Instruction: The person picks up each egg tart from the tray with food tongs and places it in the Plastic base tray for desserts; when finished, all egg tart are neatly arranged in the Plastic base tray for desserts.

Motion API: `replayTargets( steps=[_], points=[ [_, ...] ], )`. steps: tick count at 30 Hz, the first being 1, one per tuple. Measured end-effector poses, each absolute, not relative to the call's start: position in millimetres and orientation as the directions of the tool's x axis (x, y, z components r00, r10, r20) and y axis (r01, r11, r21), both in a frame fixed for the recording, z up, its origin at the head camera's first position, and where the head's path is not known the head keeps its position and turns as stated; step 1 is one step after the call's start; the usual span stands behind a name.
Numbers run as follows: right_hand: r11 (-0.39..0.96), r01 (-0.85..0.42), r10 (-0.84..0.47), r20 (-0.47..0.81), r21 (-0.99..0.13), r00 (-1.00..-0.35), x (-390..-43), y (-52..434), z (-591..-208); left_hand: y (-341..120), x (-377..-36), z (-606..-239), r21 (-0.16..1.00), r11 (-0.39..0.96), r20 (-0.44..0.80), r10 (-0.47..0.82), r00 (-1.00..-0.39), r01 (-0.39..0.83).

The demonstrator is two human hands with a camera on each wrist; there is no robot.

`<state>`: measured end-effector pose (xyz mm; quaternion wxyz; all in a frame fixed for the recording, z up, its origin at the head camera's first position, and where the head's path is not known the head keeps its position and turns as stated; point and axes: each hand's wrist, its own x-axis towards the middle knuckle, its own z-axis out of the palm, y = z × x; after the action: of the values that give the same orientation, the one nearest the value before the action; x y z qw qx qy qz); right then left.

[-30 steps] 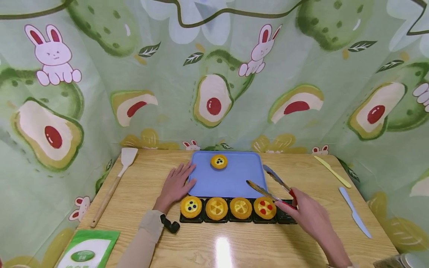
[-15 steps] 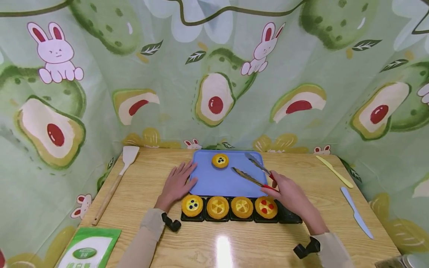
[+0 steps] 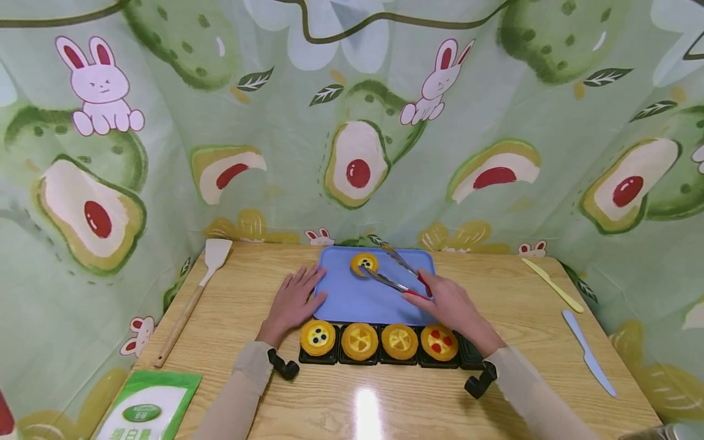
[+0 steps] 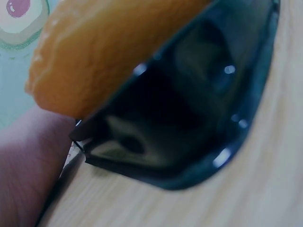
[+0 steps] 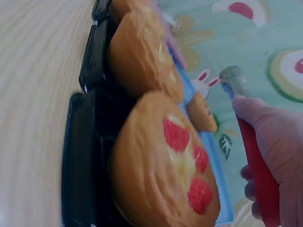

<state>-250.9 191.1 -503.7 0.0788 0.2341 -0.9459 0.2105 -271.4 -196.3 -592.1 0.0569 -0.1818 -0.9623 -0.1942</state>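
My left hand (image 3: pixel 293 300) lies with straight fingers at the left edge of a blue tray (image 3: pixel 352 302), touching it. My right hand (image 3: pixel 452 302) grips red-handled metal tongs (image 3: pixel 392 283), their arms spread over the tray. An egg tart with dark blue berries (image 3: pixel 360 259) sits at the back of the tray; one tong tip overlaps it in the head view, and contact is unclear. In front stands a row of black plastic holders (image 3: pixel 324 359) bearing a blue-berried tart (image 3: pixel 318 337), two yellow-topped tarts (image 3: pixel 360 341) and a red-topped tart (image 3: pixel 440 342). The right wrist view shows the red handle (image 5: pixel 258 175).
A black holder (image 3: pixel 471 354) without a tart ends the row at the right, partly under my right wrist. At left lie a white spatula (image 3: pixel 203 284) and a green-white packet (image 3: pixel 151 406). A yellow knife (image 3: pixel 552 285) and a blue knife (image 3: pixel 588 353) lie at right. Patterned cloth (image 3: pixel 297 183) encloses the table.
My right hand has carried the spread tongs left and away from me, from the tray's right edge to the tart on the tray. My left hand stays at the tray's edge.
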Motion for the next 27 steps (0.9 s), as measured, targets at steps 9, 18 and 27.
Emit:
replayTargets(
  steps=[9, 18, 27],
  points=[
    [0.817, -0.470, -0.445, 0.154, -0.333, -0.882, -269.6, 181.7, -508.7, -196.6, -270.1, -593.2, 0.356, 0.857, 0.176, 0.330, -0.927, 0.373],
    [0.820, -0.479, -0.470, 0.108, -0.314, -0.876, -280.9, 176.1, -513.6, -195.1, -268.6, -593.8, 0.363, 0.847, 0.220, 0.329, -0.918, 0.390],
    [0.836, -0.477, -0.461, 0.124, -0.272, -0.879, -287.1, 172.7, -512.2, -195.5, -269.7, -592.3, 0.358, 0.851, 0.210, 0.327, -0.921, 0.384]
  ],
)
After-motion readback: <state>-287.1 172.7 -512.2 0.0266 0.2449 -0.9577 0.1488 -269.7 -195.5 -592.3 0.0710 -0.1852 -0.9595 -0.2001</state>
